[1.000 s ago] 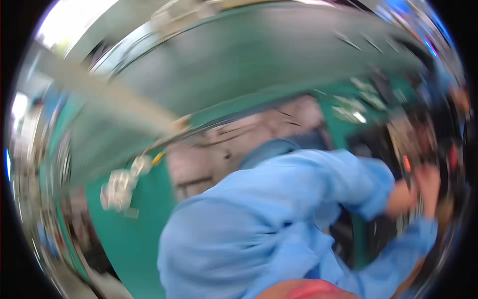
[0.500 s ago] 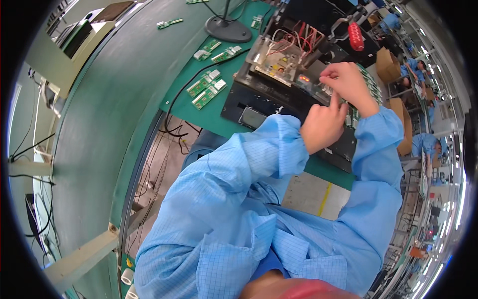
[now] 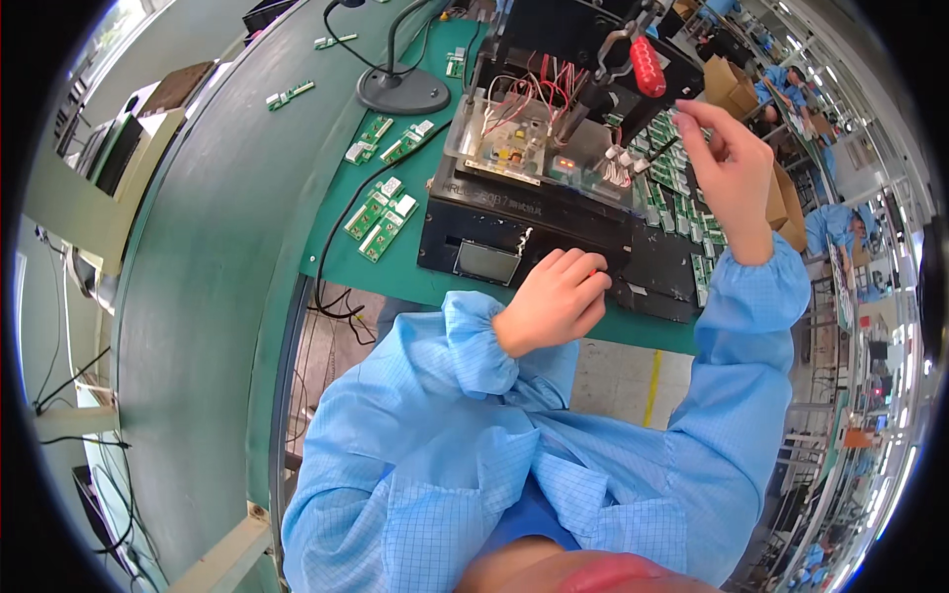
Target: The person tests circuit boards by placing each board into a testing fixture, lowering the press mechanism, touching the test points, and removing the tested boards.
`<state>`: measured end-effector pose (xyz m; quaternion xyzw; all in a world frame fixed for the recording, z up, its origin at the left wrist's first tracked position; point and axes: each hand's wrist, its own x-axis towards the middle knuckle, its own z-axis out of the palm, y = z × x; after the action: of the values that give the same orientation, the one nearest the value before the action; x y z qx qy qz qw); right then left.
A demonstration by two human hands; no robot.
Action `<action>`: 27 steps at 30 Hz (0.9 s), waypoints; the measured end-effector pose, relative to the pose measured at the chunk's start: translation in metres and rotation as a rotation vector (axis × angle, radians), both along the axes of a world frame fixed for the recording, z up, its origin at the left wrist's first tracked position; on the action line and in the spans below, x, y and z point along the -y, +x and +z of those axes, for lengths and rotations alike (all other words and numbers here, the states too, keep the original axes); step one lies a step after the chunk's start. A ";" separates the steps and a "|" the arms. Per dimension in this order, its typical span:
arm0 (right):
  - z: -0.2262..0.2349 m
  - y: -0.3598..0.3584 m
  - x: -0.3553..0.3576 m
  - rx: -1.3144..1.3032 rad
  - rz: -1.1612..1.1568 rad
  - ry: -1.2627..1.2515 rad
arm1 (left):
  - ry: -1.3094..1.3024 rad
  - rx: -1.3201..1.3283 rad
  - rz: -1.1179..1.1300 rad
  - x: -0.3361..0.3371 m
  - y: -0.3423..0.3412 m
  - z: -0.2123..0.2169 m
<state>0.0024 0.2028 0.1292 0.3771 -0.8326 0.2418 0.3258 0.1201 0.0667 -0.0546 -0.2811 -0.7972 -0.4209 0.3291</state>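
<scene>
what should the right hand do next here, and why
Probably reach up and take the red lever handle. The right hand hangs open just below it, a small board already lies in the clear fixture, and the left hand rests on the black tester.

Brightness: the scene is evenly and brightly lit.
Light source: daylight is admitted at the upper left rim, where the view is washed out.
Shadows: only soft, short ones are cast under the left hand (image 3: 554, 301).
Focus: the centre is rendered sharp.
Distortion: straight edges are bent strongly toward the rim; the right edge is smeared and compressed.
Vignette: the corners are blacked out.
</scene>
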 end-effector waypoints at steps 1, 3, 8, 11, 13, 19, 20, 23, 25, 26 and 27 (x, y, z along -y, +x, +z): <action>0.001 0.001 0.003 -0.001 -0.012 -0.008 | -0.007 -0.006 -0.011 0.001 0.001 -0.002; 0.002 0.002 0.010 -0.047 0.088 -0.011 | 0.004 0.006 -0.020 0.001 0.002 -0.003; 0.012 0.005 0.023 -0.178 0.136 -0.026 | -0.010 0.020 -0.034 0.003 0.006 -0.007; 0.018 0.004 0.033 -0.256 0.237 0.011 | -0.005 0.029 -0.042 0.003 0.008 -0.009; 0.016 -0.007 0.050 -0.573 0.243 0.219 | -0.007 0.029 -0.049 0.003 0.008 -0.009; 0.033 -0.035 0.072 -0.682 0.343 0.221 | -0.005 0.025 -0.047 0.014 0.008 0.000; 0.041 -0.038 0.071 -0.509 0.242 0.068 | -0.005 0.027 -0.023 0.019 0.007 0.002; 0.069 -0.055 0.079 -0.173 0.221 -0.221 | -0.056 0.042 0.017 0.032 -0.001 0.008; 0.086 -0.085 0.094 0.071 0.411 -0.454 | -0.064 -0.019 0.111 0.038 -0.012 0.012; 0.097 -0.101 0.087 0.178 0.351 -0.388 | -0.076 -0.035 0.137 0.040 -0.019 0.014; 0.099 -0.120 0.084 0.177 0.350 -0.396 | -0.083 -0.034 0.135 0.041 -0.027 0.017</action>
<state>-0.1179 0.1188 0.2279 0.4216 -0.7165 0.4844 0.2723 0.0936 0.0253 -0.0380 -0.2473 -0.8253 -0.3595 0.3584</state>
